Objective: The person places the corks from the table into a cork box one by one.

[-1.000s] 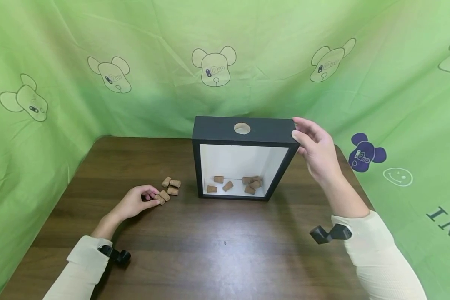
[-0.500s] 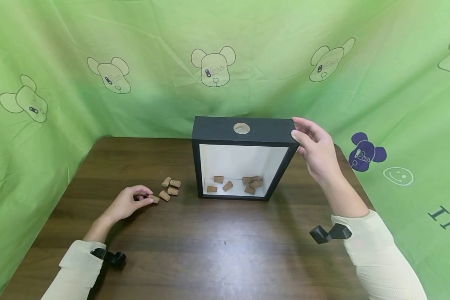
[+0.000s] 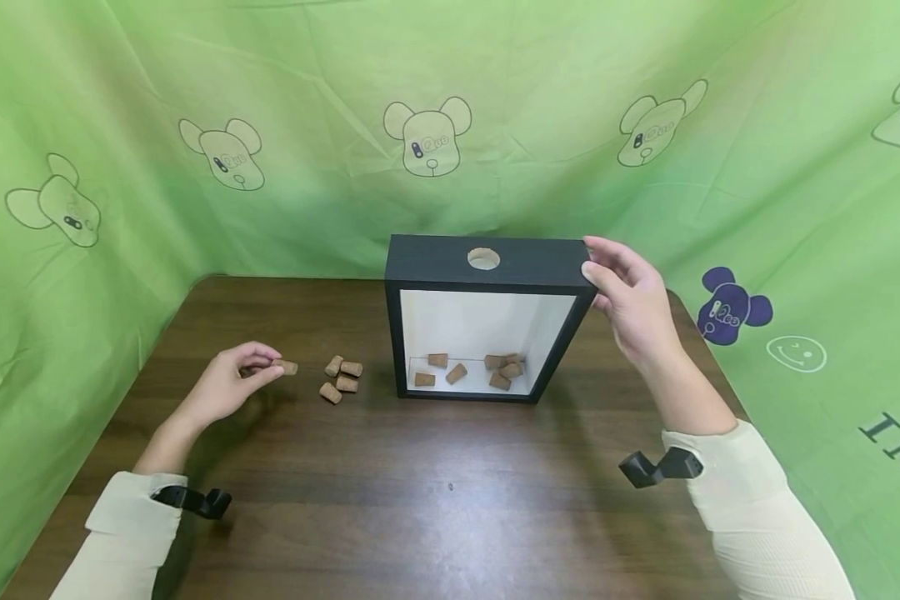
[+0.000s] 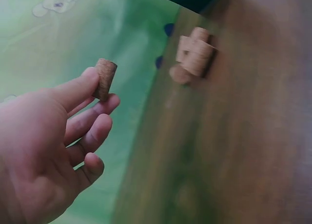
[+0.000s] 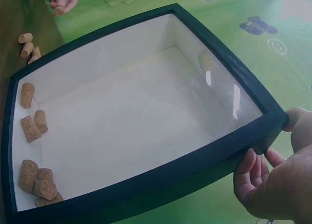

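Between thumb and fingertips my left hand (image 3: 228,383) pinches a cork (image 4: 106,77), held above the table at the left. My right hand (image 3: 633,300) grips the upper right corner of a black shadow box (image 3: 487,283), which stands upright on the table. A round hole (image 3: 483,258) is cut in the top of the box. Through its clear front, several corks (image 3: 456,372) show on the white floor inside, some bunched at the right. A small group of loose corks (image 3: 347,384) lies on the table between my left hand and the box.
The brown wooden table (image 3: 420,500) has rounded back corners. A green curtain (image 3: 307,150) printed with bear heads hangs around it at the back and sides. Each wrist carries a black camera mount (image 3: 195,500).
My left hand has lifted the pinched cork off the table and drawn it left, away from the loose corks. My right hand and the box have stayed in place.
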Tool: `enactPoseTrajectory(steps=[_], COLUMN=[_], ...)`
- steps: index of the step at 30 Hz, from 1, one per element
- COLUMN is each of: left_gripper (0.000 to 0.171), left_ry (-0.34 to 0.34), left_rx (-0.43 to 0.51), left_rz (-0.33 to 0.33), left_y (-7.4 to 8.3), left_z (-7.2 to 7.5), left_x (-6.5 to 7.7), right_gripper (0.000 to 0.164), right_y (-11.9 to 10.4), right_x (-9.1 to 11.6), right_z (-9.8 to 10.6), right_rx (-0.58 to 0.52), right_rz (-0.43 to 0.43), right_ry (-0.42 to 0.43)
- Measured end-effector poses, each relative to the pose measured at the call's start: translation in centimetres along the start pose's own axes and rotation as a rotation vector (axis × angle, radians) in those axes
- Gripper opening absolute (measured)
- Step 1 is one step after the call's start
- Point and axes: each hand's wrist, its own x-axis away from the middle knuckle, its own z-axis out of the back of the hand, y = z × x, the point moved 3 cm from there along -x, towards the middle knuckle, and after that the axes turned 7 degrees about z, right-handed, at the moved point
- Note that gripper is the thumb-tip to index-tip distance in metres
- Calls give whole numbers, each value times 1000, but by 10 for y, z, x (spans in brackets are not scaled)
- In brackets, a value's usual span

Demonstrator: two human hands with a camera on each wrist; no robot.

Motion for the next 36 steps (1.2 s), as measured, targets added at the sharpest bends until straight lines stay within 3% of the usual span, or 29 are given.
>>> enactPoseTrajectory(steps=[7, 23, 28, 36], left_gripper=[18, 21, 20, 22], left_ry=[51, 60, 102, 94], left_rx=[-26, -57, -47, 5], left_rz=[-56, -170, -239, -355], left_y=[33, 141, 174, 224], left_z=[22, 62, 67, 58], left_x=[-19, -63, -75, -90], right_gripper=[34, 38, 39, 39], right_y=[1, 1, 1, 1], right_x=[0, -1, 0, -1], right_z=[0, 1, 1, 0], right_rx=[-5, 2, -5, -7], right_rz=[-4, -15, -16, -15], right_ry=[1, 6, 4, -1])
